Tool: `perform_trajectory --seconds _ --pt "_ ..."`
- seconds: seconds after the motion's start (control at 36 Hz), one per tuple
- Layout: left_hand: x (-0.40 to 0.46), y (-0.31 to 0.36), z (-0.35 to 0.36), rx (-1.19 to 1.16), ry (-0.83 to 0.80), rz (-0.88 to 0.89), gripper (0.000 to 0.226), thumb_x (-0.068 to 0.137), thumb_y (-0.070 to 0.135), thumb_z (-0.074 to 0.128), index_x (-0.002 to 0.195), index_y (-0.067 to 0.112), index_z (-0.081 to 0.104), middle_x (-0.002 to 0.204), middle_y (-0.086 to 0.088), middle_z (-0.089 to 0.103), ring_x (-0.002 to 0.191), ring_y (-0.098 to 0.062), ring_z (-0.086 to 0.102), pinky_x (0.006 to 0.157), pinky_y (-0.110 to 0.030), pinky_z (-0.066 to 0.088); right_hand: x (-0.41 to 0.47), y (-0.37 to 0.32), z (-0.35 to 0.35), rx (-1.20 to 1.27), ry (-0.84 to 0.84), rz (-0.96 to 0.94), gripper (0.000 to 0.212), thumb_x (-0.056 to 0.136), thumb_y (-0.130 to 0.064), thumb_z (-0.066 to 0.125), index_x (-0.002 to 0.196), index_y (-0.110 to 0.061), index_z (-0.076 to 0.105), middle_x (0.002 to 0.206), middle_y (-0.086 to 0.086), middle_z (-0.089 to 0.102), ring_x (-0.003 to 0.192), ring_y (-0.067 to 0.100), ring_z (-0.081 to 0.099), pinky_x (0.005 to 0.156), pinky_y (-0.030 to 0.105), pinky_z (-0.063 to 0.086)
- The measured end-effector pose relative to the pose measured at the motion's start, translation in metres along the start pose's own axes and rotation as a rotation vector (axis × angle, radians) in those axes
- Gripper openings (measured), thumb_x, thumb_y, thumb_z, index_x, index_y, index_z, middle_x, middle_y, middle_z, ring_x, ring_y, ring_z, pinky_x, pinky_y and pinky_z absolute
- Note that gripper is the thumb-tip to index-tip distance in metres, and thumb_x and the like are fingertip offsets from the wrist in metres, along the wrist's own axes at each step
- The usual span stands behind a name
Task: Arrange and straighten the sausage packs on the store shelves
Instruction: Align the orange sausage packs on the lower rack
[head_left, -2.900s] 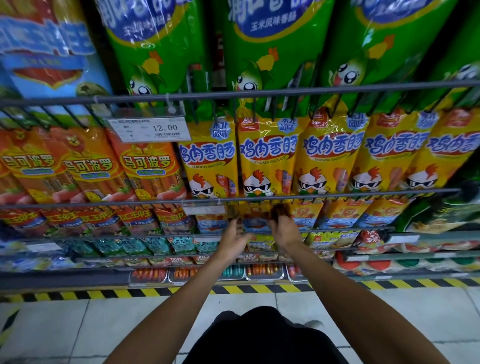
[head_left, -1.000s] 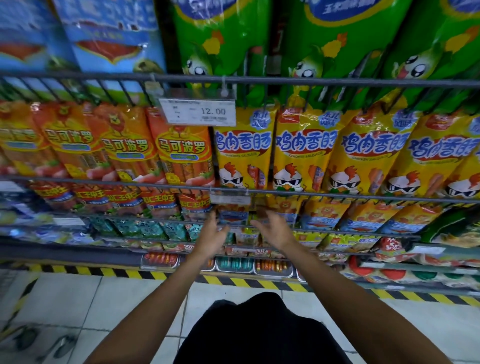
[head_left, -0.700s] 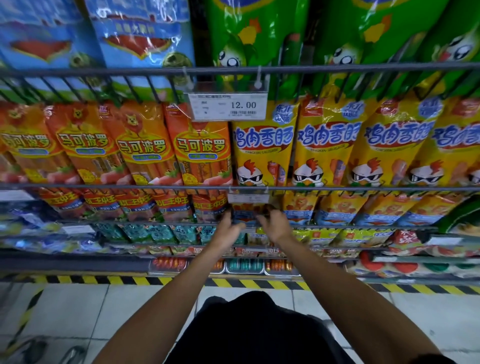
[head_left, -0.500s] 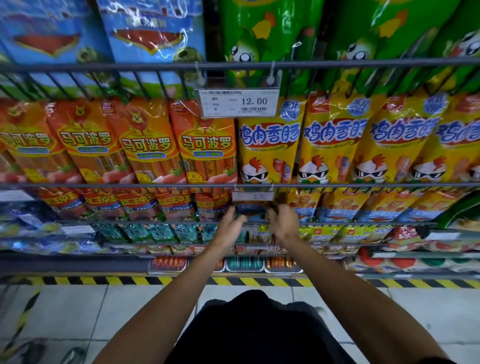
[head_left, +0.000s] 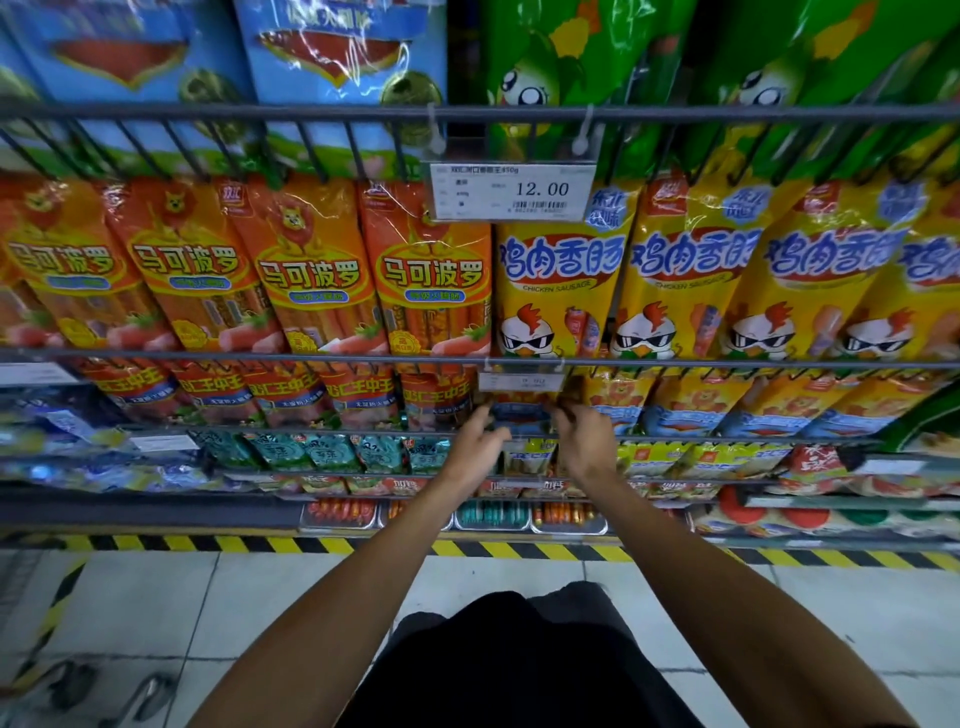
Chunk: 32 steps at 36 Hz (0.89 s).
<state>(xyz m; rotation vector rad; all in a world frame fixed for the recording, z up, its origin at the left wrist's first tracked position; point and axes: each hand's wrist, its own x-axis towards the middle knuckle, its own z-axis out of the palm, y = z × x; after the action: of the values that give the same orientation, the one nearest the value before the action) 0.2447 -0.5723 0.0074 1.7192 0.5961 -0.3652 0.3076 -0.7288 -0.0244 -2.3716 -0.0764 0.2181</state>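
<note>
From the head view, the left hand (head_left: 475, 447) and right hand (head_left: 584, 444) reach in side by side, a little apart, each gripping one edge of a blue-banded sausage pack (head_left: 521, 415) between them. Above the hands hang yellow chicken sausage packs (head_left: 558, 291); up-left, orange packs (head_left: 311, 280) and a price tag (head_left: 514, 191).
</note>
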Motion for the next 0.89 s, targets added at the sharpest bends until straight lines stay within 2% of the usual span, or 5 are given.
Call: perform_trajectory --seconds 0.39,0.53,0.67,0.81,0.89 --pt "0.001 -0.012 -0.009 0.163 -0.119 0.017 0.069 0.105 0.018 0.053 0.163 0.025 0.017 0.164 -0.002 0.03 0.146 -0.024 0.037 0.115 -0.039 0.036 -0.009 0.006 0.004 0.052 -0.026 0.041 0.037 0.105 -0.038 0.051 0.111 -0.005 0.066 0.064 -0.001 0.056 0.054 0.02 0.055 0.049 0.033 0.036" --pt "0.0 -0.026 -0.013 0.184 -0.158 0.064 0.068 0.105 0.005 0.047 0.161 0.03 0.021 0.165 0.005 0.028 0.071 0.004 0.042 0.06 -0.008 0.04 -0.018 0.015 -0.001 0.118 -0.113 -0.023 0.036 0.102 -0.025 0.058 0.133 -0.006 0.057 0.112 0.013 0.072 0.1 0.03 0.068 0.078 0.041 0.055" --pt "-0.011 -0.039 -0.028 0.234 -0.115 0.108 0.064 0.105 0.005 0.048 0.158 0.037 0.03 0.166 0.004 0.027 0.054 -0.004 0.048 0.048 -0.02 0.041 -0.03 0.019 -0.012 0.141 -0.178 -0.057 0.049 0.101 -0.02 0.062 0.146 -0.009 0.048 0.135 0.009 0.063 0.112 0.027 0.066 0.089 0.033 0.052" --pt "-0.029 -0.043 -0.046 0.312 0.022 0.149 0.058 0.105 0.007 0.049 0.156 0.032 0.037 0.163 0.0 0.033 0.088 -0.037 0.066 0.07 -0.044 0.054 -0.035 0.027 -0.021 0.147 -0.199 -0.119 0.044 0.1 -0.016 0.063 0.142 -0.011 0.053 0.132 0.002 0.065 0.11 0.022 0.066 0.094 0.038 0.056" --pt "-0.042 -0.049 -0.055 0.343 0.076 0.141 0.058 0.104 0.01 0.053 0.155 0.034 0.038 0.165 0.002 0.031 0.118 -0.026 0.061 0.097 -0.05 0.053 -0.039 0.027 -0.027 0.157 -0.244 -0.134 0.045 0.1 -0.016 0.062 0.144 -0.012 0.052 0.136 0.001 0.063 0.111 0.021 0.067 0.095 0.043 0.056"
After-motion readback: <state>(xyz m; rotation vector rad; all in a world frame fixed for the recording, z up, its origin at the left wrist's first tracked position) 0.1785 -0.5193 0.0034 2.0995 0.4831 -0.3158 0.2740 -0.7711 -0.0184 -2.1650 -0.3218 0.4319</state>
